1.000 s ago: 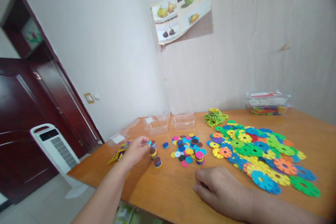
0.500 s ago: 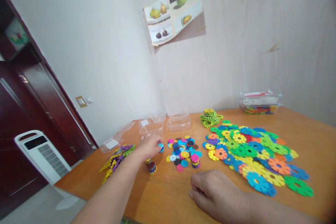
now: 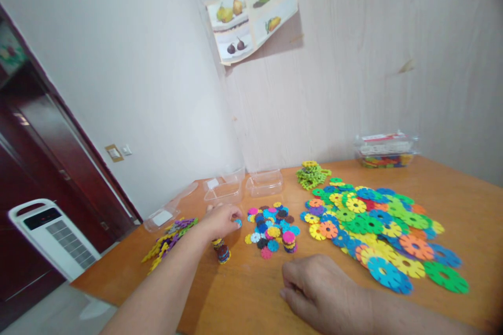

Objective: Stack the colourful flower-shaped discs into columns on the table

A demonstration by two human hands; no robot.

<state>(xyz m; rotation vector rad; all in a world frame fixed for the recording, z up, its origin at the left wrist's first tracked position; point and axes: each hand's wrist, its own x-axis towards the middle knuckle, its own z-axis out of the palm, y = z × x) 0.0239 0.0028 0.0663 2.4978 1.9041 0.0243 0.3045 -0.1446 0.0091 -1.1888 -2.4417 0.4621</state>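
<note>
Left hand [image 3: 220, 221]: fingertips at blue notched disc [image 3: 238, 223], can't tell if pinched.
Disc position: left of small-disc pile [image 3: 274, 232], beyond brown-topped stack [image 3: 223, 253].
Pink-topped stack [image 3: 290, 241]: at pile's near right edge.
Right hand [image 3: 316, 285]: loosely curled on wooden table [image 3: 236, 293], well apart from left.
Large-disc pile [image 3: 379, 226]: beyond right forearm [image 3: 404, 308].

On the surface [image 3: 236, 298], an open lane is left between the left forearm [image 3: 165, 277] and the right hand [image 3: 314, 285]. Beyond it, the way is narrowed by a brown-topped stack [image 3: 223, 255], loose small discs [image 3: 271, 227] and a pink-topped stack [image 3: 290, 242]. Only a slim gap is left between the loose small discs and the large discs [image 3: 373, 225]. The back is partly barred by clear trays [image 3: 264, 192] and a green pile [image 3: 312, 176].
</note>
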